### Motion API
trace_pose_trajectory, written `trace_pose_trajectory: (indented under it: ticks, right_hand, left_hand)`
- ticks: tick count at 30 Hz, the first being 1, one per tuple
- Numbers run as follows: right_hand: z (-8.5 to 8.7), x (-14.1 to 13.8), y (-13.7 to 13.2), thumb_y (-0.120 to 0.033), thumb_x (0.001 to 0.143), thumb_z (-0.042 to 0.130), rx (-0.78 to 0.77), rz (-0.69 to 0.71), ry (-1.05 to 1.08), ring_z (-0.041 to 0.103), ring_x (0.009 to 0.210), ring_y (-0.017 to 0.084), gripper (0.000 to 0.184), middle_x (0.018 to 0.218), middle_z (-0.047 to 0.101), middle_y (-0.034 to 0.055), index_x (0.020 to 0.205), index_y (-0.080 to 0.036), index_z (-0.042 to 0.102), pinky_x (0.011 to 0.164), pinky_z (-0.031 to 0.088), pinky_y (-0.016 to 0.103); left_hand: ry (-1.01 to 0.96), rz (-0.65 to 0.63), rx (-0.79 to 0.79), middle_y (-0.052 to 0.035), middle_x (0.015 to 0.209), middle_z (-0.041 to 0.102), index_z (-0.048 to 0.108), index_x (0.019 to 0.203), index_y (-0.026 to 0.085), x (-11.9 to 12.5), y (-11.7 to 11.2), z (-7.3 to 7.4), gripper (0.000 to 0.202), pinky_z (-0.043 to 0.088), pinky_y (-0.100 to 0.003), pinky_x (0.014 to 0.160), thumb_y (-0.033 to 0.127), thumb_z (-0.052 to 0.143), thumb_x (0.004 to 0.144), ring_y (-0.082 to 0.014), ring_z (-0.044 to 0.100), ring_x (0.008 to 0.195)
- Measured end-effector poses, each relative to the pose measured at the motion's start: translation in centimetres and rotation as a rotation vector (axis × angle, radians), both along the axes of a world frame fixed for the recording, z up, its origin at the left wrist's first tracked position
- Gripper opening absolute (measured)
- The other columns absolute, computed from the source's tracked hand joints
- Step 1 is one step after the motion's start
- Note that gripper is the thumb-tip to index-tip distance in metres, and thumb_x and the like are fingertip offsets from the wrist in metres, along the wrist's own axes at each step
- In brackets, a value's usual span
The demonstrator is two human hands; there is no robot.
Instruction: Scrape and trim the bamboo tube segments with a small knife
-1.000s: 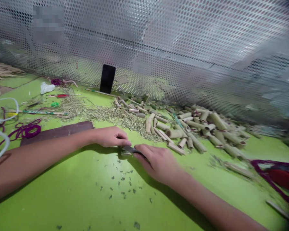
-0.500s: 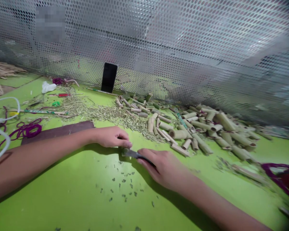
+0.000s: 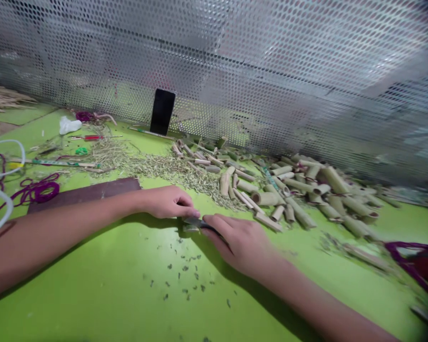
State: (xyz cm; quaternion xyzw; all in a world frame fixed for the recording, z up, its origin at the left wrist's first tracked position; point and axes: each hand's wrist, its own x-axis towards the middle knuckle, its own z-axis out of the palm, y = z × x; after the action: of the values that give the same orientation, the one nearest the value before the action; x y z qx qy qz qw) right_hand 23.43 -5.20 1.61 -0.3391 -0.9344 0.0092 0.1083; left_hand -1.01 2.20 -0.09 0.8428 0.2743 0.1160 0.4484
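The right hand is closed, fingers laid over a short dark-bladed knife, which it holds at the middle of the tabletop's near half. The left hand is curled, its fingertips just at the knife's far end, beside a pale sliver of bamboo. Whether the left hand grips the sliver cannot be determined, as the fingers and blur obscure the contact. Both hands are close together, and both forearms rest low over the green tabletop.

Dark flecks are scattered on the tabletop directly below the hands. A dark brown board lies under the left forearm. Beyond the hands, a long drift of fine bamboo shavings runs along the far side, and a large heap of cut bamboo tube sections extends toward the right.

At the far edge, a black phone stands upright against a perforated metal sheet. The far left corner carries a bundle of bamboo strips, a white crumpled item and a red-handled screwdriver. Purple cord and white cable lie at the left edge. A purple-and-red object sits at the right edge.
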Motion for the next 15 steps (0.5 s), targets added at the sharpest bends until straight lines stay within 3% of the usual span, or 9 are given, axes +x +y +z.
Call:
trace_pose_trajectory:
  ticks: [8,15]
  right_hand:
    - [0.3,0.3,0.2,-0.033,0.112,0.039,-0.168,-0.018,-0.007,0.061,0.055,0.014,0.032,0.075,0.070,0.0028,0.099,-0.019,0.064,0.051,0.038,0.026]
    - [0.7,1.0,0.4,-0.030,0.110,0.042,-0.303,-0.005,-0.001,0.060,0.056,0.014,0.026,0.073,0.069,0.0015,0.100,-0.019,0.064,0.054,0.040,0.026]
  left_hand:
    - [0.018,-0.035,0.045,-0.0011,0.069,0.053,0.056,0.072,0.018,0.0,0.1,0.1,0.052,0.032,-0.029,0.059,0.061,0.049,0.101,-0.0154,0.046,0.063]
    - [-0.021,-0.068,-0.010,-0.0002,0.068,0.050,0.058,0.073,0.018,-0.2,0.2,0.1,0.056,0.032,-0.029,0.058,0.068,0.051,0.098,-0.0150,0.045,0.062]
